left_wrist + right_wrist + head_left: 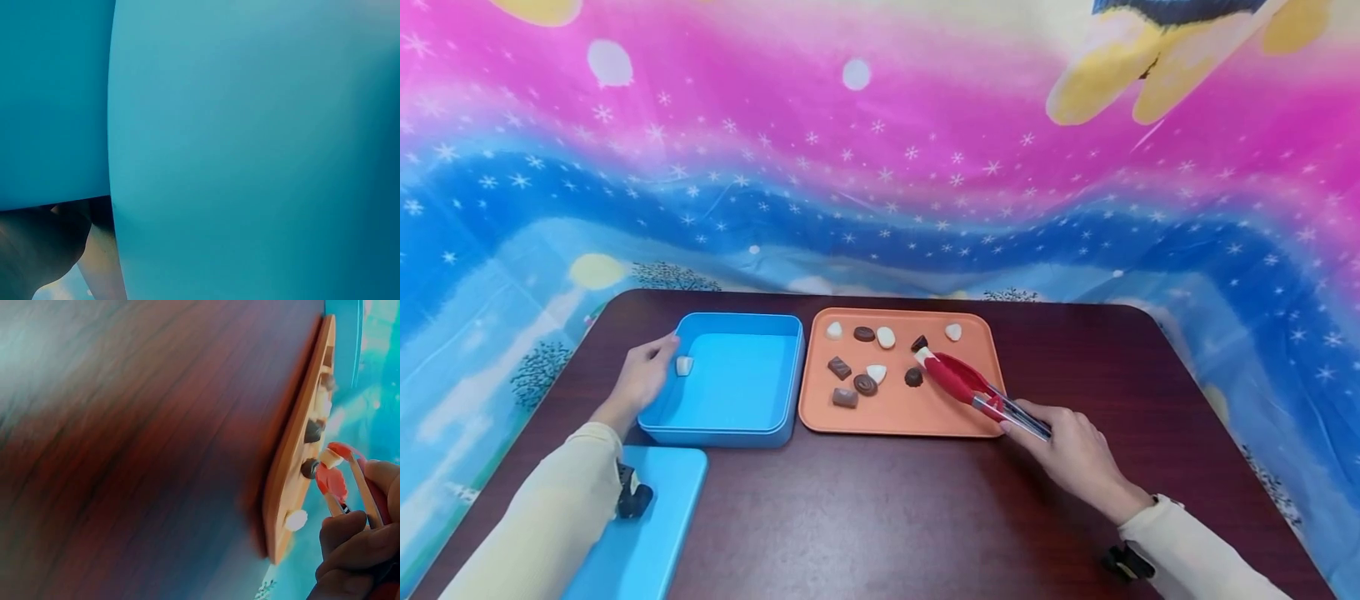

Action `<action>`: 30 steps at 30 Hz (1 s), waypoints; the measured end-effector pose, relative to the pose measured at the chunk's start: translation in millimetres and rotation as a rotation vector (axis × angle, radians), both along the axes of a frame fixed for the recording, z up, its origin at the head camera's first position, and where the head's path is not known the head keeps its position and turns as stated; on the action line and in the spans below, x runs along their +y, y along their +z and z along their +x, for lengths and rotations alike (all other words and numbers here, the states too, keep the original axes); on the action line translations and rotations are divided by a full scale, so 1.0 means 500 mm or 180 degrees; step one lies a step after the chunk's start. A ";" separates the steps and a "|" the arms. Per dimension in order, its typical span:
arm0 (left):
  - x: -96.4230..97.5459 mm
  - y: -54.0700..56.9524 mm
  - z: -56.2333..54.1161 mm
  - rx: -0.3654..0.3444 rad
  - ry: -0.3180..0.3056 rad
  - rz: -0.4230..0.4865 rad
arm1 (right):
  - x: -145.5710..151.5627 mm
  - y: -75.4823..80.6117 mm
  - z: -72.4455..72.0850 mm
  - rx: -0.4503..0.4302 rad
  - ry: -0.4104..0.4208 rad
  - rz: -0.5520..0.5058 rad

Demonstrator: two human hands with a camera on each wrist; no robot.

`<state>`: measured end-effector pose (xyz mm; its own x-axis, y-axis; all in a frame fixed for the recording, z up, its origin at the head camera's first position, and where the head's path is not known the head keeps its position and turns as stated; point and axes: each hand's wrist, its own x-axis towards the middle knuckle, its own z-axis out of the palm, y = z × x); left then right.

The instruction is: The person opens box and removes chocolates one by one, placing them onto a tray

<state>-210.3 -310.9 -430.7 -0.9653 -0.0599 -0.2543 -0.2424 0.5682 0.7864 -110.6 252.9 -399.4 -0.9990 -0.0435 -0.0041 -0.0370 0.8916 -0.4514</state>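
My right hand (1078, 457) grips a pair of red-tipped metal tongs (955, 379) over the right half of an orange tray (955, 421). A small white chocolate (922, 355) is caught between the tong tips, seen also in the right wrist view. Close to the tips lie a dark wedge-shaped chocolate (919, 342) and a round dark chocolate (913, 377). My left hand (642, 377) holds the left wall of an open blue box (722, 437). One white chocolate (684, 366) sits inside, by that wall. The left wrist view is mostly filled by the box.
Several brown and white chocolates, such as a swirled round one (865, 384) and a white oval one (886, 337), lie spread over the tray's left half. A blue lid (662, 517) lies before the box, under my left forearm. A patterned cloth (850, 167) hangs behind the dark table (880, 517).
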 end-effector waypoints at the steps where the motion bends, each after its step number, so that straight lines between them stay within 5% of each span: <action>1: 0.000 0.000 0.000 0.0000 -0.0002 0.0010 | 0.003 -0.001 -0.001 -0.0022 -0.0005 0.0013; 17: -0.001 0.000 0.000 0.0024 -0.0044 0.0001 | 0.015 -0.010 -0.017 -0.0319 -0.0001 0.0080; 30: 0.002 -0.001 0.003 0.0027 -0.0043 0.0008 | 0.022 0.002 -0.016 -0.0126 -0.0039 0.0061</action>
